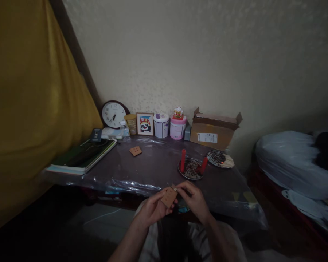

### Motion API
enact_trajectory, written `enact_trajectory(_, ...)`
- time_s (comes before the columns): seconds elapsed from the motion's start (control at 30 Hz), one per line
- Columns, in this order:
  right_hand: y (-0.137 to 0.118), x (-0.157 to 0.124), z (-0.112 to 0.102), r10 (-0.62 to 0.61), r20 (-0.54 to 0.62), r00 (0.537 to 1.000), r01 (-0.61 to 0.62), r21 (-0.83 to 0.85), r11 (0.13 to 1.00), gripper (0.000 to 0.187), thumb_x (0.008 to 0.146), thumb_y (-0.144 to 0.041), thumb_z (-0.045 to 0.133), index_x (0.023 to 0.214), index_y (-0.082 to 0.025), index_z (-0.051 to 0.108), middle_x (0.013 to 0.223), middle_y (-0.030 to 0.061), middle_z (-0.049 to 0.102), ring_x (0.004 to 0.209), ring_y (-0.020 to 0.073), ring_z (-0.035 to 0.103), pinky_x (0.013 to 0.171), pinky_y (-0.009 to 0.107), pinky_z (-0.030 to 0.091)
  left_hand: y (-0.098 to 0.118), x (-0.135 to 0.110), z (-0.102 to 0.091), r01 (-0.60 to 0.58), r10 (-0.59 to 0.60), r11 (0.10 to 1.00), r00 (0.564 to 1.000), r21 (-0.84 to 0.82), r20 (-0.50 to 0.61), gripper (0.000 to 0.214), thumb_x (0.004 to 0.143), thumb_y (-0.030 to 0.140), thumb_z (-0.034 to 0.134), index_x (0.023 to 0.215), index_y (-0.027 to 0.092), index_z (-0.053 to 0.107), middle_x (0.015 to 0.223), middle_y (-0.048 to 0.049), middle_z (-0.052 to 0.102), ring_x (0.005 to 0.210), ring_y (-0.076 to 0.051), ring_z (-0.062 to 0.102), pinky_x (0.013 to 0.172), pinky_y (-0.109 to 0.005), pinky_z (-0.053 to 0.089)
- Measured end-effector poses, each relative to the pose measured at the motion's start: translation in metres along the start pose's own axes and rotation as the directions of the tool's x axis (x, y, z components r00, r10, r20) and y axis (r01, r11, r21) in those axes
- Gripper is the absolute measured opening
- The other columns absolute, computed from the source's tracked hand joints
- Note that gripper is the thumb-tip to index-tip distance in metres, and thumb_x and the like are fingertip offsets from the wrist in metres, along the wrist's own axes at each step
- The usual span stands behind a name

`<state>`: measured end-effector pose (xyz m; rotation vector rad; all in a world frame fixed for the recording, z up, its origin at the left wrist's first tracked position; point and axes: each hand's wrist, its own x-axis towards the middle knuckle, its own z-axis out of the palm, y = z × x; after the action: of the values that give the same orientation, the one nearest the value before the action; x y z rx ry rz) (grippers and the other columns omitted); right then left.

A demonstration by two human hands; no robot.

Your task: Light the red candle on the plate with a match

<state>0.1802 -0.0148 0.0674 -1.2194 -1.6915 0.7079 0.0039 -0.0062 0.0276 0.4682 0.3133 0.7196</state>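
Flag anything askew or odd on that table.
The right red candle leans in the metal dish; the left red candle stands upright. A wall clock sits on the table, stood by the wall. The tan card pinched by left hand and right hand looks intact.

Head-worn view, down over near table (158, 171)

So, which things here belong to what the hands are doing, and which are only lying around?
In use:
card, held by the left hand and pinched at its top by the right hand
perhaps the similar spare card on the table

Lying about:
clock
panda picture
white tin
pink tin
box
candles
books
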Motion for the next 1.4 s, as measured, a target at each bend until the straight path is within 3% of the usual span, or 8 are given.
enact_trajectory(0.3, 0.004, -0.003, -0.004, -0.023, 0.076, 0.997, 0.031, -0.107, 0.994, 0.011, 0.082, -0.02, 0.055, 0.076, -0.021, 0.065, 0.075, -0.0008, 0.062, 0.073, 0.0131, 0.06, 0.068, 0.023, 0.044, 0.002, -0.001, -0.003, 0.086, -0.087, 0.996, 0.996, 0.025, 0.006, 0.029, 0.086, 0.028, 0.045, 0.109, 0.014, 0.056, 0.085, -0.0144, 0.069, 0.069, -0.018, 0.064, 0.061, -0.026, 0.042)
enact_trajectory(0.77, 0.005, -0.004, -0.006, -0.045, 0.221, 0.974, 0.069, -0.102, 0.992, 0.018, 0.087, -0.027, 0.051, 0.086, -0.025, 0.068, 0.083, 0.0011, 0.062, 0.077, 0.0146, 0.061, 0.071, 0.025, 0.046, 0.007, -0.005, -0.002, 0.141, -0.141, 0.989, 0.99, 0.044, 0.007, 0.03, 0.085, 0.027, 0.046, 0.109, 0.012, 0.057, 0.084, -0.0133, 0.069, 0.071, -0.018, 0.064, 0.061, -0.026, 0.042)
enact_trajectory(1.17, 0.01, -0.004, -0.006, -0.074, 0.247, 0.966, 0.111, -0.139, 0.984, 0.018, 0.09, -0.028, 0.047, 0.083, -0.023, 0.063, 0.083, 0.0005, 0.06, 0.078, 0.0144, 0.058, 0.072, 0.025, 0.043, 0.01, -0.007, 0.001, 0.143, -0.143, 0.988, 0.99, 0.053, 0.011, 0.029, 0.085, 0.027, 0.045, 0.108, 0.014, 0.057, 0.082, -0.0111, 0.069, 0.068, -0.017, 0.064, 0.06, -0.026, 0.041)
enact_trajectory(1.4, 0.009, -0.002, -0.007, -0.049, 0.17, 0.984, 0.067, -0.104, 0.992, 0.017, 0.089, -0.027, 0.047, 0.081, -0.023, 0.062, 0.079, 0.0003, 0.062, 0.078, 0.0154, 0.058, 0.074, 0.026, 0.043, 0.011, -0.006, 0.002, 0.119, -0.122, 0.99, 0.992, 0.076, 0.027, 0.036, 0.084, 0.025, 0.046, 0.118, 0.015, 0.051, 0.081, -0.012, 0.069, 0.068, -0.019, 0.065, 0.058, -0.027, 0.042)
